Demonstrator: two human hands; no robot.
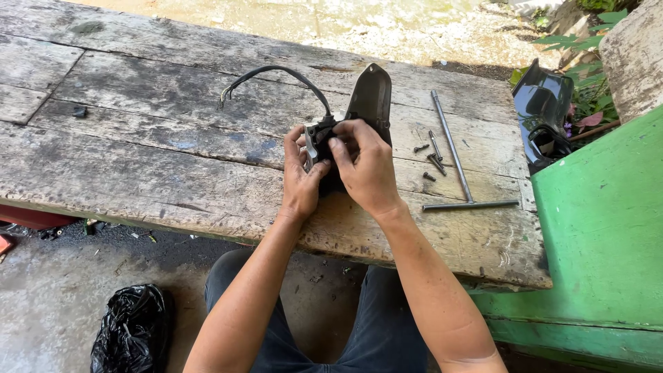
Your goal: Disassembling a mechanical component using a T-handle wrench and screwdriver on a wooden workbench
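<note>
Left hand [301,181]: clasping the black plastic part [367,103], fingers closed
Right hand [366,169]: gripping the same part, fingers curled shut
Cable [276,72]: trailing off it
T-handle wrench [456,159], screws [429,157]: lying beside on the wooden table [138,138]

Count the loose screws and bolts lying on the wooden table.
4, clustered between the right hand and the T-handle wrench: bolt, long bolt, screw, small screw. The hands may hide more.

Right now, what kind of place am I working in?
Probably an outdoor repair spot, perhaps for motorbikes. You sit at a weathered plank table in sunlight, a T-handle wrench and loose screws beside a black plastic part, with plants close by.
</note>
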